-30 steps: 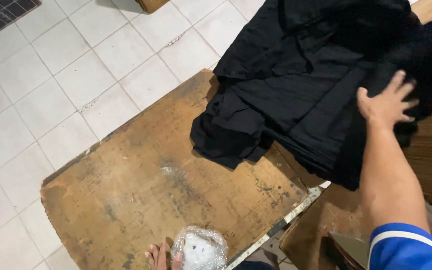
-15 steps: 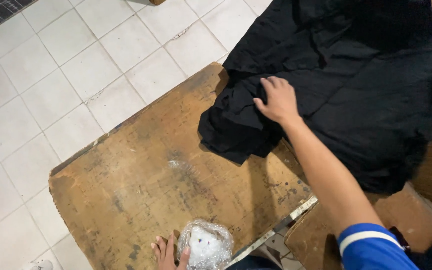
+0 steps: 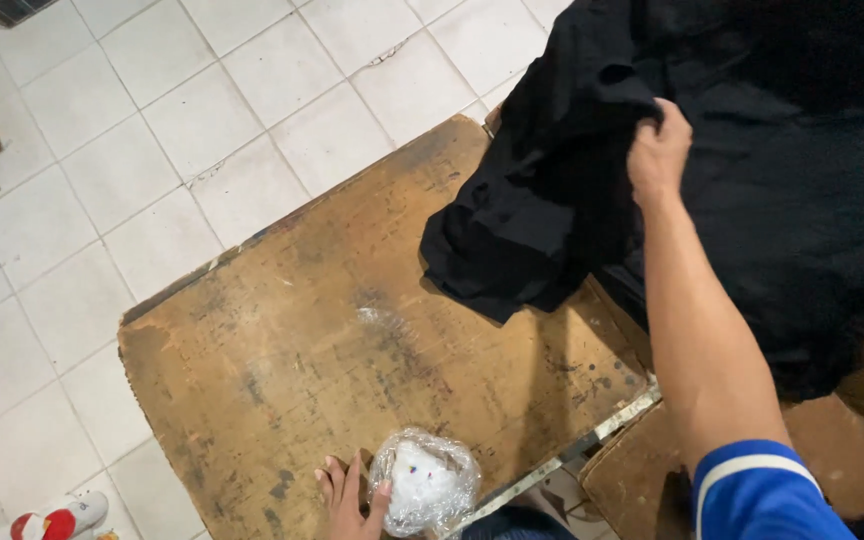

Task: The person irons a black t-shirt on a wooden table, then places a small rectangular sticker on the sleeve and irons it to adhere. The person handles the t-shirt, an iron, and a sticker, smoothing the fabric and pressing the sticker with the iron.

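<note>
Right hand [image 3: 660, 150] closed on crumpled black cloth garment [image 3: 752, 170], over worn brown wooden worktop [image 3: 282, 340]. Left hand [image 3: 350, 495] open, fingers flat on worktop, touching clear plastic bag of white stuff [image 3: 424, 482].

Matt black cloth [image 3: 752, 150], scuffed wooden board [image 3: 352, 370].

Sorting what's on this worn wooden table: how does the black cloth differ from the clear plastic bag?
The black cloth is dark, opaque and spread wide past the table's edge; the clear plastic bag is see-through, small and bunched into a ball. The right hand grips the cloth; the left hand touches the bag. Both rest on the worn wooden table.
</note>
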